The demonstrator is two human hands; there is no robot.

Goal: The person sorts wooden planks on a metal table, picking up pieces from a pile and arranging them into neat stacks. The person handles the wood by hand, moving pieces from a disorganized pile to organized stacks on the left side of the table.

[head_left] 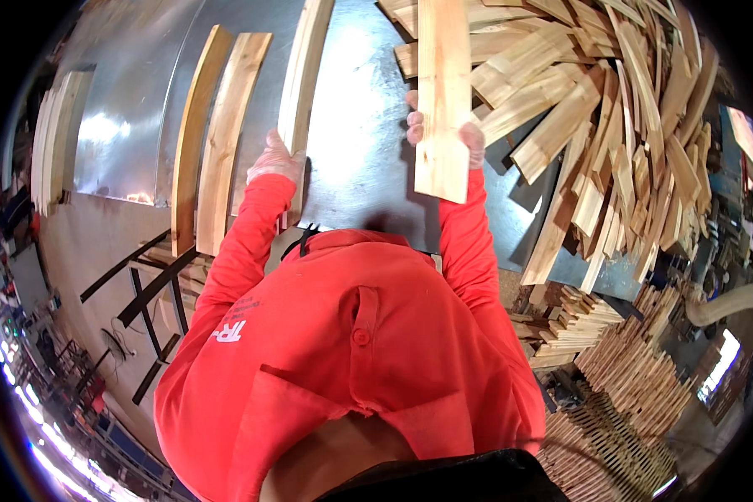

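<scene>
At far left, an upright-edged stack of boards (56, 138) stands at the side of the metal table (125, 92). Bare metal lies between this stack and two long boards, the outer board (197, 138) and the inner board (233, 138); both reach past the near edge of the table, with a narrow gap between them.

Next comes the left hand (273, 159), at the left side of a narrow board (305, 75). Its thumb points away along the wood; the other fingers are mostly hidden, so I cannot tell how tightly they close.

Between the narrow board and the wide board (443, 92) there is a broad strip of bare, shining metal, which gives open room to both hands on their inner sides.

The right hand (474, 144) is clamped across the wide board from beneath: fingertips (414, 125) show at its left edge, the rest of the hand at its right edge.

On the right side the room is tight, because a fanned pile of boards (552, 88) begins just beside this hand and spreads toward the table's right end.
</scene>
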